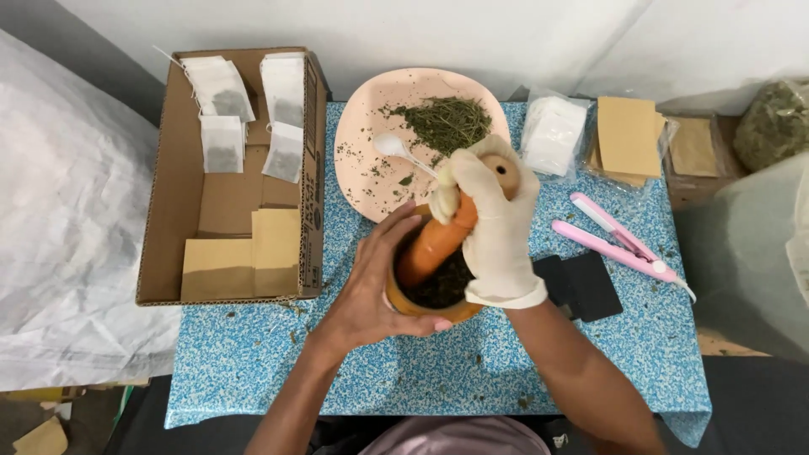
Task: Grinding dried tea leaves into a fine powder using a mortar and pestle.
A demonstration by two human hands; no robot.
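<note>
Seen from the head camera, a person works a wooden pestle (pixel 438 240) in a wooden mortar (pixel 434 295) at the centre of the frame, on a table (pixel 590 354) covered in blue speckled cloth. The right hand (pixel 493 223), in a white glove, is wrapped fully around the pestle's upper shaft, knuckles up, forearm rising from the lower right; the pestle leans toward the upper right, its lower end down among dark crushed herbs (pixel 442 286) in the bowl. The bare left hand (pixel 371 291) cups the mortar's left wall, thumb along the near rim and fingers curled over the far rim, forearm entering from the bottom centre.

Just above the mortar sits a pink plate (pixel 362 126) with dried green herbs (pixel 447 122) and a white spoon (pixel 400 150). At the upper left, a cardboard box (pixel 173 177) holds filled tea bags (pixel 223 118) and tan envelopes (pixel 244 257). To the right lie a pink sealer (pixel 615 240), black pads (pixel 581 286), a pack of white bags (pixel 552 135) and more tan envelopes (pixel 628 135).
</note>
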